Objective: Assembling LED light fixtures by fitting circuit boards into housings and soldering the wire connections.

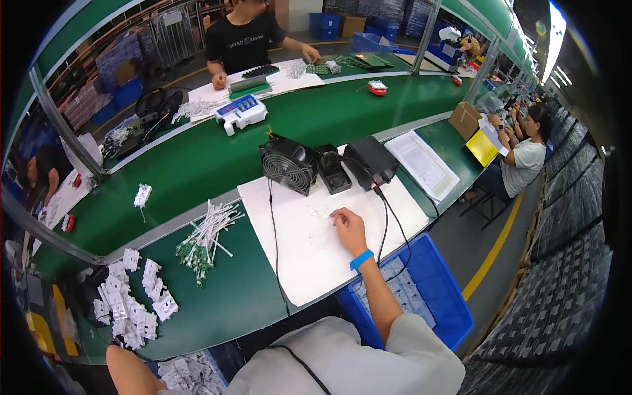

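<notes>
My right hand (pixel 350 232), with a blue band (pixel 361 259) at its wrist, is over the white sheet (pixel 289 263) on the bench. Its fingers are bent together in a pinch; whatever they hold, if anything, is too small to make out. Tiny dark bits (pixel 315 228) lie scattered on the sheet beside the fingertips. Only part of my left arm (pixel 128 370) shows at the lower left, and the hand itself is out of sight. Nearest that arm are a heap of white plastic housings (pixel 128 299) and a bin of similar white parts (pixel 191 374).
Behind the sheet stand a black fan (pixel 288 164), a soldering-iron stand (pixel 333 172) and a black power box (pixel 368 161) with cables. White wires with green boards (pixel 209 240) lie left. A blue bin (pixel 434 289) is at right. Across the green conveyor (pixel 309 118) works another person (pixel 247 43).
</notes>
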Motion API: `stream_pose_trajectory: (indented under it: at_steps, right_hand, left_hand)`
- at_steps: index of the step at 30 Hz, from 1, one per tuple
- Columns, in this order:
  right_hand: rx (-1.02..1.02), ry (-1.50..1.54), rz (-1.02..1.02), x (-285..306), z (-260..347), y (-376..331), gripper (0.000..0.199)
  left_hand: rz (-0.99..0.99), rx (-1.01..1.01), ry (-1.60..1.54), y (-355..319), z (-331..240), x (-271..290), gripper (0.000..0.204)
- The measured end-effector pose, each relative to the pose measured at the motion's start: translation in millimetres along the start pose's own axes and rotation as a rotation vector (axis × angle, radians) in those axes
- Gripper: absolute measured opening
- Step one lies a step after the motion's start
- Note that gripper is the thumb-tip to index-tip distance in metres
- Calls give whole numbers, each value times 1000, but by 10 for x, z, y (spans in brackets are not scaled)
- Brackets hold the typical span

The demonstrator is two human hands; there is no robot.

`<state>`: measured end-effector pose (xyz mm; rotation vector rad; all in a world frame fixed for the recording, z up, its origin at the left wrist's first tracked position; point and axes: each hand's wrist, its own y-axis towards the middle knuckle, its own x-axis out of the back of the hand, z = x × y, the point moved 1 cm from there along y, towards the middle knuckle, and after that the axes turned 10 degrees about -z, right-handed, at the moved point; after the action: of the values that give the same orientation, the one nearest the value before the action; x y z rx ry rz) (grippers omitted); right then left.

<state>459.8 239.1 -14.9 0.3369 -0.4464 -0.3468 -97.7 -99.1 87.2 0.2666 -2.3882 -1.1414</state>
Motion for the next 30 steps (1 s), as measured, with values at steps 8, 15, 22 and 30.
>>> stream_pose_trajectory:
  at_steps: [8, 15, 22, 30]
  right_hand:
    - [-1, -17, -14, 35, -39, -3, 12]
    - [-5, -52, 7, 7, 39, -55, 13]
    - [-16, -55, 44, 20, 99, 37, 12]
    - [416, -367, 541, -300, 1200, -199, 21]
  left_hand:
    - [-15, 53, 4, 1375, 695, -521, 22]
    - [-77, 117, 27, 815, 1144, -73, 24]
    - [-134, 337, 133, 648, 1114, -52, 25]
    - [-296, 657, 448, -347, -605, -469, 27]
